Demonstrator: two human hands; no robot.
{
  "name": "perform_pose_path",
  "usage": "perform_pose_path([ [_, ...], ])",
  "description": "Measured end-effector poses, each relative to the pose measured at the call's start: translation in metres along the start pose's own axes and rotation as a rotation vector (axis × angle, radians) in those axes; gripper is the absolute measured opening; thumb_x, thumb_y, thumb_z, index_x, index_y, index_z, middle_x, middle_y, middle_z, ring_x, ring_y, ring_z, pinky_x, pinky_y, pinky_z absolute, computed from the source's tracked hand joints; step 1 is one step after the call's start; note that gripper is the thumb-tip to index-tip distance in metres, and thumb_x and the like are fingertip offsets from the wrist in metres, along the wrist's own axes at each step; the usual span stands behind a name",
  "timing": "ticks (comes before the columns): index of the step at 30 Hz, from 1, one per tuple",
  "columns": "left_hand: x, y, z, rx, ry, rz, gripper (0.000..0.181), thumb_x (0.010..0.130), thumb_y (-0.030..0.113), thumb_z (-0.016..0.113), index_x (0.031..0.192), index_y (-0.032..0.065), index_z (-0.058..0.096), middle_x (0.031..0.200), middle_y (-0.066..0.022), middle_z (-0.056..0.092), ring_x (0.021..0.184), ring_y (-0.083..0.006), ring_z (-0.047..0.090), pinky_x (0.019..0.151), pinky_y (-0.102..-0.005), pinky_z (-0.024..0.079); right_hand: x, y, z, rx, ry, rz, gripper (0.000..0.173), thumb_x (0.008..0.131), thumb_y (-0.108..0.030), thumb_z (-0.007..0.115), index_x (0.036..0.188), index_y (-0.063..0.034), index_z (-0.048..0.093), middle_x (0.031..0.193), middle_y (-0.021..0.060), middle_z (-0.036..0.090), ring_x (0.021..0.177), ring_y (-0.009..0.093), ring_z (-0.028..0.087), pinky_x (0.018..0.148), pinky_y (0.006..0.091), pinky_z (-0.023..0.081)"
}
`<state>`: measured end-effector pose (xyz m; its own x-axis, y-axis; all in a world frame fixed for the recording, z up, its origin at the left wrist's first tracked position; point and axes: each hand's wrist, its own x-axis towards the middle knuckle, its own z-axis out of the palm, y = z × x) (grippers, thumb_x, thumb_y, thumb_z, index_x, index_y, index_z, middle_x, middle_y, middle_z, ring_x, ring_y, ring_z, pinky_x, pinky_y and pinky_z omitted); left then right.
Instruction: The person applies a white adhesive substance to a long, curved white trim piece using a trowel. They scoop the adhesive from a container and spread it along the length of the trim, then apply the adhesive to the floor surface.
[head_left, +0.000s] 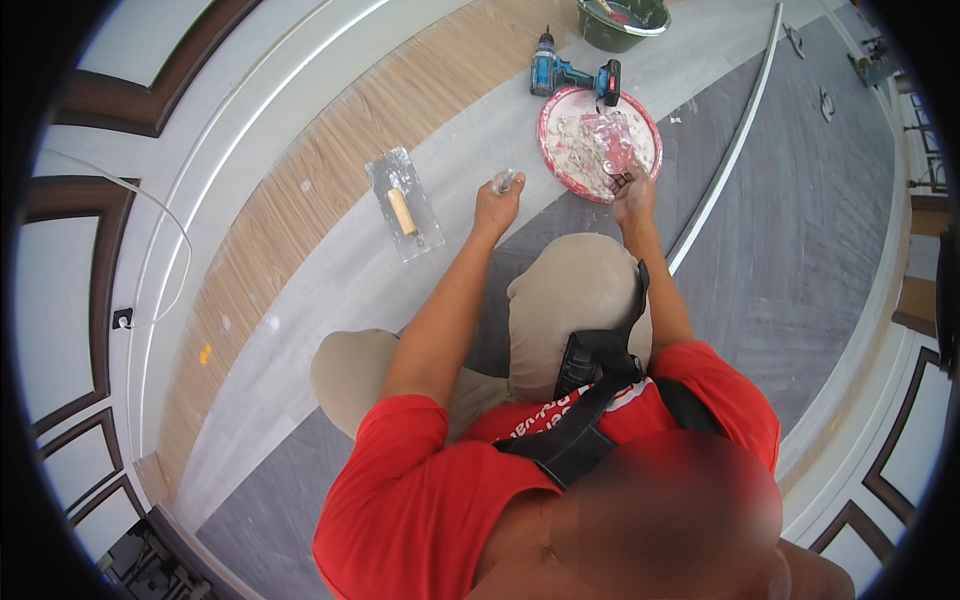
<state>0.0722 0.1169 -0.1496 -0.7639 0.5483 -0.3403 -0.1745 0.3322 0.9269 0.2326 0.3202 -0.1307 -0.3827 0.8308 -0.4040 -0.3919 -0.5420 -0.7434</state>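
My left hand (498, 208) is raised over the floor with its fingers closed around a small scrap of clear plastic (504, 180). Between the fingers of my right hand (634, 199) is a translucent plastic packet (611, 139) with red on it, above a round red-rimmed lid (549, 154). Whitish, lumpy residue covers much of the lid's inside. A blue cordless drill (570, 73) lies at the lid's far side, its battery over the rim. Left of my left hand, a steel plastering trowel (382, 176) rests face down, its wooden handle up.
A dark green tub (619, 31) with a tool in it stands beyond the drill. To the right, a long pale metal strip (726, 169) crosses the grey floor (802, 202). A white cable (187, 247) hangs by the wall socket (122, 319). Sandals (826, 105) lie far right.
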Motion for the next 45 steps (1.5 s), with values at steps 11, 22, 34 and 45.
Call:
perform_pose_path([
  [11,0.006,-0.004,-0.009,-0.007,0.011,-0.007,0.062,0.089,0.041,0.07,0.128,-0.0055,0.059,0.092,-0.0092,0.063,0.079,-0.015,0.054,0.07,-0.0289,0.045,-0.012,0.003,-0.013,-0.259,-0.016,-0.005,0.02,0.096,-0.019,0.063,0.111,-0.0072,0.061,0.084,-0.0014,0.064,0.066,0.011,0.059,0.058,0.0277,0.05],
  [22,-0.018,0.018,0.016,-0.08,-0.377,-0.059,0.071,0.084,0.049,0.074,0.127,-0.0054,0.06,0.108,-0.0197,0.068,0.1,-0.0217,0.064,0.088,-0.032,0.05,-0.047,0.045,0.026,-0.235,-0.23,0.143,0.032,0.1,-0.019,0.054,0.129,-0.0034,0.053,0.091,0.0036,0.068,0.071,0.014,0.065,0.06,0.0304,0.057],
  [34,-0.035,0.04,0.02,0.108,-0.374,0.128,0.063,0.083,0.04,0.078,0.126,-0.0026,0.062,0.09,-0.0088,0.069,0.079,-0.0118,0.06,0.071,-0.0268,0.05,-0.052,0.055,0.037,-0.079,-0.183,0.012,0.028,0.104,-0.024,0.047,0.121,-0.0036,0.057,0.102,0.0042,0.064,0.083,0.015,0.06,0.071,0.0324,0.05],
  [45,-0.026,0.032,0.023,-0.079,-0.311,0.121,0.032,0.09,0.024,0.071,0.105,-0.004,0.071,0.085,-0.0056,0.07,0.071,-0.0093,0.059,0.065,-0.0264,0.049,-0.054,0.061,0.037,-0.1,-0.246,0.114,0.032,0.103,-0.026,0.051,0.125,-0.0036,0.055,0.1,0.0029,0.064,0.087,0.016,0.062,0.074,0.033,0.051],
])
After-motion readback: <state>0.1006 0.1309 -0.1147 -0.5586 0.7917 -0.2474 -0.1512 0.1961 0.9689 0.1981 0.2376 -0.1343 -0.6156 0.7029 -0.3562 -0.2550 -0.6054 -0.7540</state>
